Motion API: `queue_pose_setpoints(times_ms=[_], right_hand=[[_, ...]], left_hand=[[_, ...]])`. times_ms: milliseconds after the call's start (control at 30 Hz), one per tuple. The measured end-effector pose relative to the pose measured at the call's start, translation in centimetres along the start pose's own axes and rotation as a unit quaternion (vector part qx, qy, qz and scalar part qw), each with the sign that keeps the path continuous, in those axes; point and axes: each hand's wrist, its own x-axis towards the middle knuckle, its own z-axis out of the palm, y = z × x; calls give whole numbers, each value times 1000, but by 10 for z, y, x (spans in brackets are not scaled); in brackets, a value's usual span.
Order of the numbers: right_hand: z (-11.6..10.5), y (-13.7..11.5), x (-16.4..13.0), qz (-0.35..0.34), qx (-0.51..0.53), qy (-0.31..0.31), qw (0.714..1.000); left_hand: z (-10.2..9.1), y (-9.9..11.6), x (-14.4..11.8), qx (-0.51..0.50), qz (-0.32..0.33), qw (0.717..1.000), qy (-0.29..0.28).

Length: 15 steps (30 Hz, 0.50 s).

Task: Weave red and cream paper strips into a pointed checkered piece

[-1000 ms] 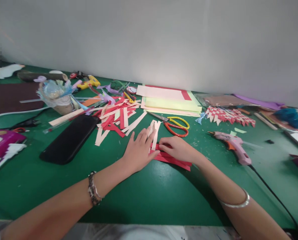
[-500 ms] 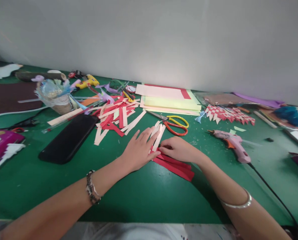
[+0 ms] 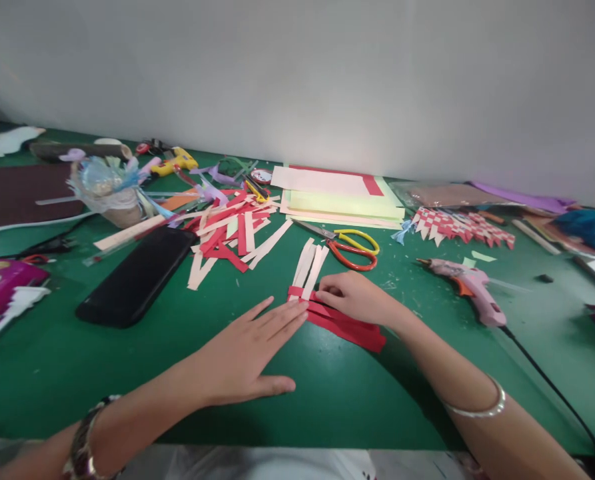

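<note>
My right hand (image 3: 354,298) presses on a small weave of red paper strips (image 3: 350,325) and cream paper strips (image 3: 310,262) lying on the green table (image 3: 327,393). Its fingers pinch the red strips where they cross the cream ones. My left hand (image 3: 250,353) lies flat on the table with fingers spread, its fingertips just touching the left end of the red strips. It holds nothing.
A heap of loose red and cream strips (image 3: 232,233) lies behind, with a black case (image 3: 137,277) to its left. Scissors (image 3: 350,250), a pink glue gun (image 3: 470,287) with its cord, stacked paper sheets (image 3: 340,197) and a woven piece (image 3: 460,227) lie beyond and right.
My left hand has slid off the weave, back toward me and to the left, uncovering the cream strips. My right hand stays on the red strips.
</note>
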Motion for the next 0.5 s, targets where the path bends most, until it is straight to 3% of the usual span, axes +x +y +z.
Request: queue_pose_setpoints(times_ms=[100, 500], right_hand=[[1, 0, 0, -1, 3, 5, 1000], [3, 0, -3, -15, -9, 5, 1000]], left_hand=[[5, 2, 3, 5, -12, 1000, -19], [9, 3, 1, 33, -34, 999, 5]])
